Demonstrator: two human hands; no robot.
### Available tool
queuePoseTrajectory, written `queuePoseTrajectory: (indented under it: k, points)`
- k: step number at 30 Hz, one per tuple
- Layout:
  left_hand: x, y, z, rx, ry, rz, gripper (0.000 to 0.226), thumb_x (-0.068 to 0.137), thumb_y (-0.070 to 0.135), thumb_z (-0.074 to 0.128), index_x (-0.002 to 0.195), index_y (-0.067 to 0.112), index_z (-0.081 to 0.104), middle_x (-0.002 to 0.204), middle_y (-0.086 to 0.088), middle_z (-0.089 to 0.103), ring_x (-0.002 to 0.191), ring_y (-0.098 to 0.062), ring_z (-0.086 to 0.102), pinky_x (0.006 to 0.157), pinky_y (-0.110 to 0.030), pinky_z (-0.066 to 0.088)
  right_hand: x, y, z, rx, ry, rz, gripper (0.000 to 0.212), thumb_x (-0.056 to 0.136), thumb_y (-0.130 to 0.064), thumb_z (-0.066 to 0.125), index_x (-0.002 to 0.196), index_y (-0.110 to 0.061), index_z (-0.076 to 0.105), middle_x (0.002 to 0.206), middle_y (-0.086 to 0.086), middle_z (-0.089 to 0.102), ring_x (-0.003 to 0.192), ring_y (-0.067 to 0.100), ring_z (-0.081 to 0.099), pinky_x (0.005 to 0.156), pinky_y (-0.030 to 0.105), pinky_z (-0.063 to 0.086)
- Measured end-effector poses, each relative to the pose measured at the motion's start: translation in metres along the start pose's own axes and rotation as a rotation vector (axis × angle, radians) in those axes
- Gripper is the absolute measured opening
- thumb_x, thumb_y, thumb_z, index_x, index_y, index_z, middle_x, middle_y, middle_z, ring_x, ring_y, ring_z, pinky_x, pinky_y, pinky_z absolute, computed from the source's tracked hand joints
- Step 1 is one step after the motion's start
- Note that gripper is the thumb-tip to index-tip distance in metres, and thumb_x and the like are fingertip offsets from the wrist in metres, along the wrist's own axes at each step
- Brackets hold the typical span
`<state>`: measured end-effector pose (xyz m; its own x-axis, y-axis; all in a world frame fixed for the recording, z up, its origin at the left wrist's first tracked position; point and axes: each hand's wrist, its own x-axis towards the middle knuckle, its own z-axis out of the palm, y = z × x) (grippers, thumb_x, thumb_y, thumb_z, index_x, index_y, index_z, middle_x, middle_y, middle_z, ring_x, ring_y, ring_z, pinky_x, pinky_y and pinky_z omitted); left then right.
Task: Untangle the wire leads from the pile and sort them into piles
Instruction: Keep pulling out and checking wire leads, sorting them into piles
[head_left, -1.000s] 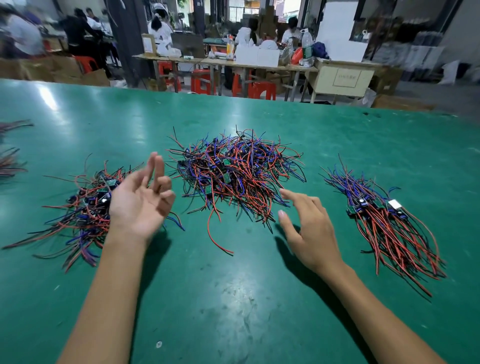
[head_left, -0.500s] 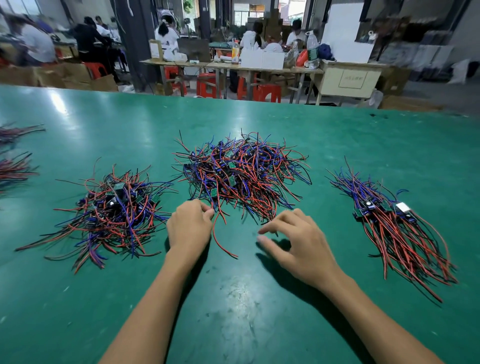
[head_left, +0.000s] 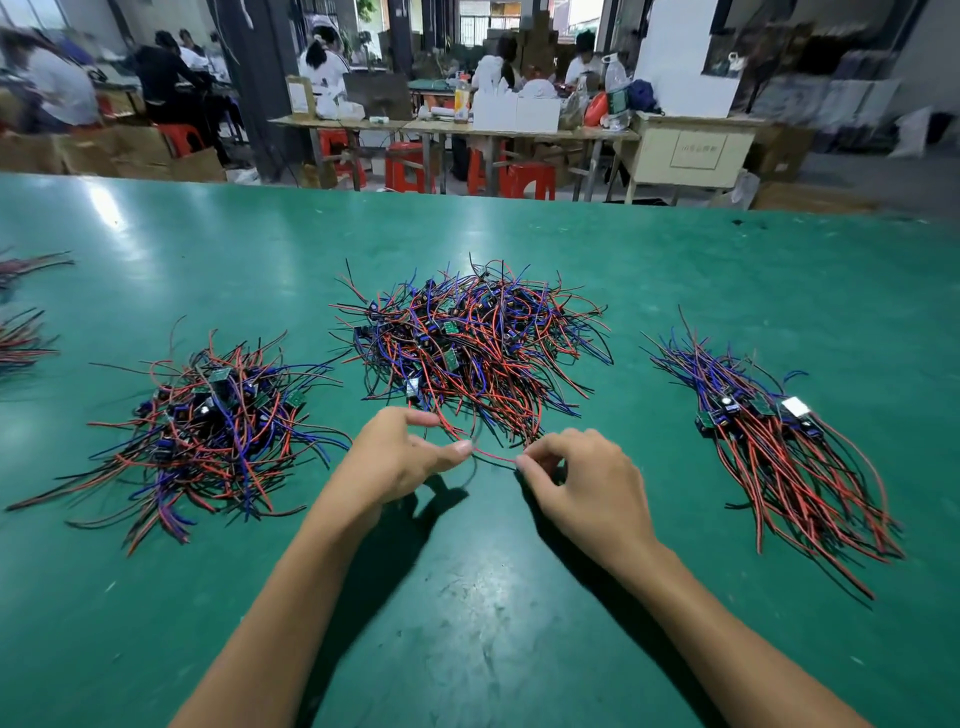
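Observation:
A tangled pile (head_left: 478, 343) of red, blue and black wire leads with small green boards lies in the middle of the green table (head_left: 467, 597). A looser pile (head_left: 208, 421) lies to its left. On the right a combed pile (head_left: 779, 441) has its leads laid roughly parallel. A red lead (head_left: 493, 455) runs out of the middle pile's near edge. My left hand (head_left: 400, 457) pinches it on one side and my right hand (head_left: 582, 478) pinches its end, with the lead stretched between them just above the table.
More wire bundles (head_left: 21, 338) show at the table's far left edge. Beyond the table's far edge stand wooden benches (head_left: 467, 130), red stools (head_left: 410, 166), cardboard boxes and several seated people.
My left hand came over from the left pile to the middle pile's near edge. Both hands closed on a red lead and now hold it taut between them.

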<state>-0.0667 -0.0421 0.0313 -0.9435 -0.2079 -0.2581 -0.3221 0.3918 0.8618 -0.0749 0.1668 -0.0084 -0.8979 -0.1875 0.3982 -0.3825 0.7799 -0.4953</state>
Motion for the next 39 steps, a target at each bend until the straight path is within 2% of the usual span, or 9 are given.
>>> queuePoseTrajectory:
  k: [4, 13, 18, 22, 26, 29, 32, 35, 39]
  points:
    - [-0.008, 0.005, 0.014, 0.137, 0.005, 0.317, 0.042, 0.074, 0.035, 0.089, 0.107, 0.03, 0.065, 0.075, 0.008, 0.075, 0.067, 0.0, 0.066, 0.066, -0.024, 0.045, 0.002, 0.009, -0.002, 0.282, -0.021, 0.035, 0.007, 0.089, -0.035, 0.076, 0.085, -0.029, 0.077, 0.078, -0.017, 0.07, 0.068, 0.004, 0.058, 0.061, 0.015, 0.039]
    - [-0.009, 0.003, 0.018, 0.34, 0.295, 0.788, 0.011, 0.09, 0.038, 0.073, 0.091, 0.028, 0.079, 0.08, 0.011, 0.063, 0.08, -0.012, 0.052, 0.068, -0.028, 0.039, 0.002, -0.008, 0.0, 0.771, -0.014, 0.092, 0.014, 0.1, -0.026, 0.063, 0.099, -0.024, 0.077, 0.086, 0.0, 0.074, 0.08, 0.016, 0.067, 0.062, 0.017, 0.052]
    - [-0.004, 0.01, -0.026, 0.043, 0.665, 0.626, 0.014, 0.092, 0.037, 0.071, 0.088, 0.025, 0.078, 0.085, 0.01, 0.073, 0.072, 0.004, 0.056, 0.072, -0.02, 0.044, 0.002, -0.007, -0.002, 0.876, -0.001, 0.167, 0.022, 0.102, -0.007, 0.056, 0.101, -0.018, 0.075, 0.085, 0.013, 0.071, 0.063, 0.01, 0.057, 0.057, 0.013, 0.05]
    - [0.003, -0.014, -0.073, 0.165, 0.951, 0.167, 0.027, 0.093, 0.042, 0.062, 0.103, 0.022, 0.077, 0.095, -0.007, 0.076, 0.086, -0.031, 0.066, 0.078, -0.037, 0.051, 0.003, -0.007, 0.002, 0.764, -0.04, 0.182, 0.021, 0.1, -0.008, 0.059, 0.099, -0.023, 0.074, 0.081, 0.001, 0.074, 0.067, 0.004, 0.061, 0.066, 0.023, 0.049]
    - [0.003, -0.032, -0.086, 0.344, 0.89, -0.211, 0.062, 0.089, 0.043, 0.069, 0.135, 0.007, 0.048, 0.129, -0.028, 0.058, 0.119, -0.045, 0.054, 0.093, -0.051, 0.045, 0.003, -0.004, 0.006, 0.711, -0.088, 0.201, 0.023, 0.099, -0.009, 0.06, 0.096, -0.027, 0.074, 0.084, -0.001, 0.076, 0.083, 0.015, 0.072, 0.079, 0.045, 0.056]
    - [0.002, -0.026, -0.077, 0.43, 1.008, -0.132, 0.078, 0.08, 0.038, 0.078, 0.138, 0.007, 0.037, 0.144, -0.029, 0.033, 0.13, -0.044, 0.035, 0.103, -0.054, 0.035, 0.003, -0.002, 0.008, 0.686, -0.108, 0.207, 0.023, 0.098, -0.01, 0.061, 0.094, -0.028, 0.075, 0.083, -0.001, 0.076, 0.086, 0.019, 0.073, 0.081, 0.05, 0.056]
    - [0.003, -0.016, -0.065, 0.493, 1.148, 0.12, 0.061, 0.077, 0.025, 0.074, 0.132, 0.017, 0.048, 0.147, -0.02, 0.033, 0.13, -0.038, 0.032, 0.101, -0.053, 0.03, 0.003, 0.0, 0.009, 0.686, -0.128, 0.202, 0.025, 0.098, -0.009, 0.061, 0.094, -0.029, 0.074, 0.083, -0.002, 0.076, 0.082, 0.01, 0.074, 0.075, 0.036, 0.055]
    - [0.013, -0.015, -0.046, 0.537, 0.94, 0.411, 0.037, 0.087, 0.017, 0.065, 0.124, 0.017, 0.066, 0.137, -0.011, 0.053, 0.128, -0.032, 0.04, 0.101, -0.047, 0.032, 0.003, 0.0, 0.009, 0.676, -0.146, 0.194, 0.026, 0.098, -0.008, 0.06, 0.093, -0.03, 0.074, 0.081, -0.003, 0.076, 0.081, 0.008, 0.074, 0.076, 0.027, 0.051]
    - [0.031, -0.032, -0.015, 0.685, 0.592, 0.385, 0.033, 0.101, 0.027, 0.052, 0.128, 0.011, 0.061, 0.138, -0.009, 0.059, 0.13, -0.027, 0.048, 0.104, -0.04, 0.032, 0.003, -0.002, 0.007, 0.617, -0.173, 0.178, 0.025, 0.097, -0.01, 0.06, 0.092, -0.031, 0.073, 0.077, -0.004, 0.076, 0.08, 0.009, 0.074, 0.083, 0.037, 0.056]
